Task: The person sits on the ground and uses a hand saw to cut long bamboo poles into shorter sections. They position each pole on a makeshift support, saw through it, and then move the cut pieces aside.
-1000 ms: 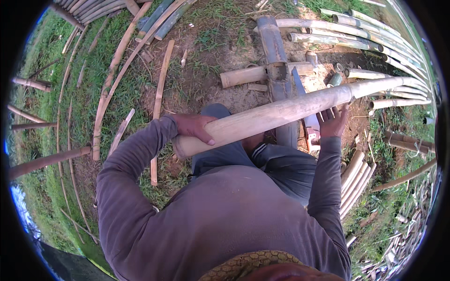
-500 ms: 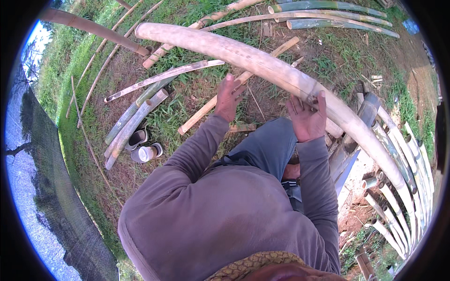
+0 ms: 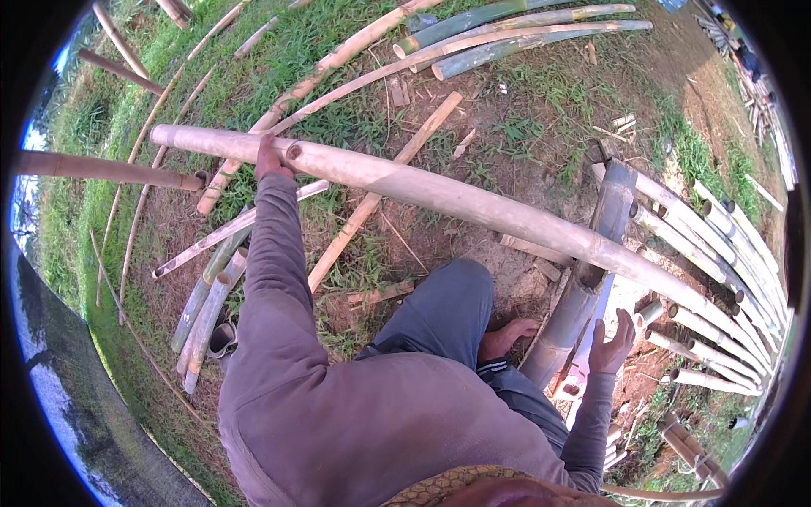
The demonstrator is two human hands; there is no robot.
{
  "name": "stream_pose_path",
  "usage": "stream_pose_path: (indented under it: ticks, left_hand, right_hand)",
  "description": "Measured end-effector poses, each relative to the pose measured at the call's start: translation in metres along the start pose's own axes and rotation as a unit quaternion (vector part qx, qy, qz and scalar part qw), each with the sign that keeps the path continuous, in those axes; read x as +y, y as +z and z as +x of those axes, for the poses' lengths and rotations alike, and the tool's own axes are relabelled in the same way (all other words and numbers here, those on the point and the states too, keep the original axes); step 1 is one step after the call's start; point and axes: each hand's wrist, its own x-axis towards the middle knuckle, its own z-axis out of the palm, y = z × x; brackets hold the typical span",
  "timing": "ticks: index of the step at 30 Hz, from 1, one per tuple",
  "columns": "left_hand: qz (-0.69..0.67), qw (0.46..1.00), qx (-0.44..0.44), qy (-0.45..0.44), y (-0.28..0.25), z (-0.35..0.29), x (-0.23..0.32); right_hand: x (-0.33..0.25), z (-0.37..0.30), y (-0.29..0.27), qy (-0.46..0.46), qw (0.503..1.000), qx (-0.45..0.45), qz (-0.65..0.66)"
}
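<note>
Free of the pole half a second ago, the left hand now grips the pale bamboo pole toward its left end, while the right hand has come away from it and hangs with fingers spread, holding nothing. Swung outward from the worker's body, the pole slants across the yard and passes over a dark bamboo support with a notch; whether the two touch cannot be told. Handling appears to be midway: the pole is lifted and angled, its visible length in one piece, but only one hand has hold of it and a saw sits unheld beside the support, near the right hand. More bamboo lengths lie at right. Open ends make hollow vessels of the cut pieces, including a short tube, with no contents discernible. By the left sleeve, a dark rounded object is partly hidden, its inside unclear.
</note>
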Motion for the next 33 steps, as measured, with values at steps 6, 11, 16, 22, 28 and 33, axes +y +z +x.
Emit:
stream_pose_path:
  ticks: [6,11,16,22,28,33]
  left_hand:
    - [0.391,0.844,0.297,0.213,0.000,0.023,0.048]
    - [0.691,0.481,0.056,0.537,0.006,-0.015,0.027]
    - [0.759,0.528,-0.188,0.331,0.058,-0.003,-0.055]
    - [0.870,0.410,-0.126,0.242,0.144,0.027,-0.105]
    - [0.915,0.344,-0.063,0.202,0.186,0.070,-0.141]
    - [0.884,0.322,-0.117,0.319,0.188,0.064,-0.150]
  right_hand:
    - [-0.039,-0.023,0.030,0.071,0.997,0.017,0.036]
    - [-0.118,0.025,0.049,-0.005,1.000,0.000,-0.031]
    - [-0.135,0.076,0.091,-0.106,0.987,-0.117,-0.042]
    - [-0.124,0.086,0.128,-0.085,0.987,-0.136,0.005]
    - [-0.130,0.088,0.125,-0.064,0.987,-0.138,0.048]
    - [-0.130,0.085,0.123,-0.045,0.987,-0.135,0.074]
